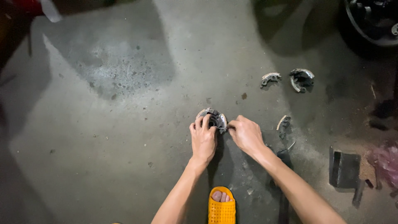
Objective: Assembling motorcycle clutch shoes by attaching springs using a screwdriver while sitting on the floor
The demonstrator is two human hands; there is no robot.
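Head view, looking straight down at a stained concrete floor [124, 124]. Just right of centre sits a round metal part [212, 118] with a dark hole in its middle, flat on the floor, directly ahead of both hands. The left hand [203, 139] is on it, fingers curled over its near rim, gripping. The right hand [246, 133] comes in from the right, fingers pinched shut around something thin at the part's right edge; what it pinches is too small to make out. Both hands are equally close, touching or nearly so. Being round, the part has no clear long axis. At upper right lie two curved metal shoes [270, 78] [302, 79], a third [283, 122] nearer the right hand. A yellow sandal [222, 207] shows at bottom centre. The top right corner is dark, with a wheel cut off.
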